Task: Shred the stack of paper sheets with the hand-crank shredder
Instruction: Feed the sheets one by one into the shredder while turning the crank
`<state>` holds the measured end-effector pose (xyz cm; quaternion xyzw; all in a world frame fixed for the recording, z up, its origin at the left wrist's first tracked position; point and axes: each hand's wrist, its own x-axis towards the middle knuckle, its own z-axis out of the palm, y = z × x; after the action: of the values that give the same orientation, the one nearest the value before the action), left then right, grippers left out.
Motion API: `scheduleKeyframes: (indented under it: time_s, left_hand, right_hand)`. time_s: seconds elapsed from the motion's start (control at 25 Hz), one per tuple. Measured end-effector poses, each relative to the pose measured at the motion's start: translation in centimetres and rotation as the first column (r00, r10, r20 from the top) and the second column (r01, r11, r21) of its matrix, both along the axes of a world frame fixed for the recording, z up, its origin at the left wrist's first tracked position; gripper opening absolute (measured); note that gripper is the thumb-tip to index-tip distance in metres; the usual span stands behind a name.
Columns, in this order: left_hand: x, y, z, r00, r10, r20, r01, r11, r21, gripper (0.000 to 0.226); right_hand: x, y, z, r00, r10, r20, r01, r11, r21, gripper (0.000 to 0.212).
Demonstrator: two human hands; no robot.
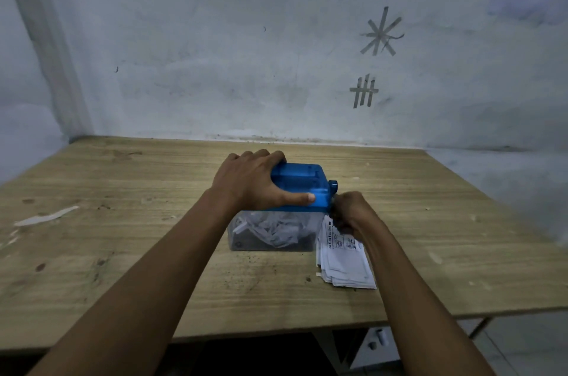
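The hand-crank shredder has a blue top (302,183) over a clear bin (273,232) that holds white paper shreds. It stands at the middle of the wooden table (123,222). My left hand (250,182) grips the blue top from the left, thumb along its near edge. My right hand (350,214) is curled round the crank handle at the shredder's right side, just below the blue crank hub (333,185); the handle itself is mostly hidden. A stack of printed paper sheets (344,262) lies on the table right of the bin, partly under my right wrist.
A pale wall (276,53) runs along the table's far edge, and another closes in on the left. A white strip (46,217) lies on the table at the left. The table's near edge is close to me, with floor visible at the lower right.
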<state>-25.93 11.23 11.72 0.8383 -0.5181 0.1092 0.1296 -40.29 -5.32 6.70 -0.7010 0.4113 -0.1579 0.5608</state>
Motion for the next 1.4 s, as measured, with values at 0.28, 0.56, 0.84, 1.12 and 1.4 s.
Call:
scheduleKeyframes:
  time_s: [0.28,0.56,0.84,1.12,1.4]
  left_hand:
    - [0.2,0.4,0.1,0.999,-0.031,-0.042,0.031,1.0,-0.001,0.113]
    - [0.2,0.5,0.0,0.998,-0.041,-0.053,0.041,0.999,-0.01,0.11]
    - [0.0,0.5,0.3,0.997,-0.038,-0.07,0.036,0.999,-0.033,0.112]
    - [-0.1,0.6,0.4,0.995,-0.038,-0.091,0.034,0.999,-0.041,0.11]
    - [-0.3,0.6,0.5,0.995,-0.035,-0.089,0.032,0.999,-0.039,0.105]
  right_hand:
    - [-5.1,3.4,0.8,0.996,0.075,-0.038,-0.076,0.996,-0.034,0.038]
    - [-6.3,0.0,-4.5,0.955,-0.241,-0.17,0.131,0.862,-0.489,0.062]
    - [-5.6,-1.5,-5.9,0.931,-0.267,-0.249,0.128,0.878,-0.461,0.058]
    - [-6.0,-2.5,-5.2,0.939,-0.296,-0.175,0.189,0.87,-0.456,0.024]
    - [-6.5,-2.1,-4.4,0.933,-0.301,-0.197,0.152,0.825,-0.544,0.033]
